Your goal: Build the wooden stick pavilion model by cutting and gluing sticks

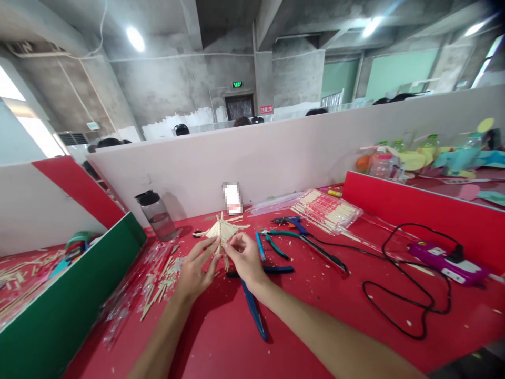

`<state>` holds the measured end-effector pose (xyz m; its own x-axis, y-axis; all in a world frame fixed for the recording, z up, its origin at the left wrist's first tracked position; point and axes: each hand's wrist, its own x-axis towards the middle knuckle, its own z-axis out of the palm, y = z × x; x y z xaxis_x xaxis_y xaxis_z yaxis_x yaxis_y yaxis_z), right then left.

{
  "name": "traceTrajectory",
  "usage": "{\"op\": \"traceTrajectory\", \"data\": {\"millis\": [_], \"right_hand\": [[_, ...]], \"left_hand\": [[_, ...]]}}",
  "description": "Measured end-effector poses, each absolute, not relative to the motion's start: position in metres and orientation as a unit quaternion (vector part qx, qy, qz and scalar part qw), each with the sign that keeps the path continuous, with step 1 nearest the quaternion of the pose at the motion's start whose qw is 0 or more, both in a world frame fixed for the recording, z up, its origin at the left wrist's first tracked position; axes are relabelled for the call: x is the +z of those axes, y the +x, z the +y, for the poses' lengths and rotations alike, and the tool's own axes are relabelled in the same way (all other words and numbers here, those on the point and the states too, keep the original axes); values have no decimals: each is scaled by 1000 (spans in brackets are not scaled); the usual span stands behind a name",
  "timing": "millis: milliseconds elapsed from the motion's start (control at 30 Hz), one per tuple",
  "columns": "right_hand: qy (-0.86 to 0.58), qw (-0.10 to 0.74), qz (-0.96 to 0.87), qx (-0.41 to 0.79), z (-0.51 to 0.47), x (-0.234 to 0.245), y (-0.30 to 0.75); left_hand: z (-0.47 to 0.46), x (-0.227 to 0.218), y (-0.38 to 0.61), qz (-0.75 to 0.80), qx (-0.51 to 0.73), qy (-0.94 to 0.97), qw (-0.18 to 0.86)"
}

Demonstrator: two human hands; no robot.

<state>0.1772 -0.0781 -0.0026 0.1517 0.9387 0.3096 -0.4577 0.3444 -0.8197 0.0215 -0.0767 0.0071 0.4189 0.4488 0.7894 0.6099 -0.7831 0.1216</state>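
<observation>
Over the red table, both my hands hold a small peaked model of pale wooden sticks (221, 228), like a little roof with sticks jutting from its corners. My left hand (197, 266) grips its near left side between thumb and fingers. At its near right side my right hand (245, 258) pinches with thumb and forefinger; whether a loose piece sits in that pinch is hidden. Beneath my right hand lies a pair of blue-handled pliers (254, 310), partly covered. A light-blue pen-like tool (260, 246) and green-handled pliers (278, 245) lie just to the right.
Cut sticks (161, 287) and plastic wrapping (126, 300) lie left, near a water bottle (158, 217). Behind are a blue glue gun (294, 223) and bagged sticks (329, 210). A black cable (398, 300) loops by a purple power strip (447, 262). Green (79, 287) and red dividers (426, 216) flank the table.
</observation>
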Motion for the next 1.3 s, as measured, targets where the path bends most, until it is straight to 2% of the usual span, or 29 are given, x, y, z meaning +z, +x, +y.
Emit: {"op": "traceTrajectory", "data": {"millis": [1300], "right_hand": [[-305, 684, -399, 530, -81, 5, 178]], "left_hand": [[-76, 4, 21, -326, -435, -835, 82]]}}
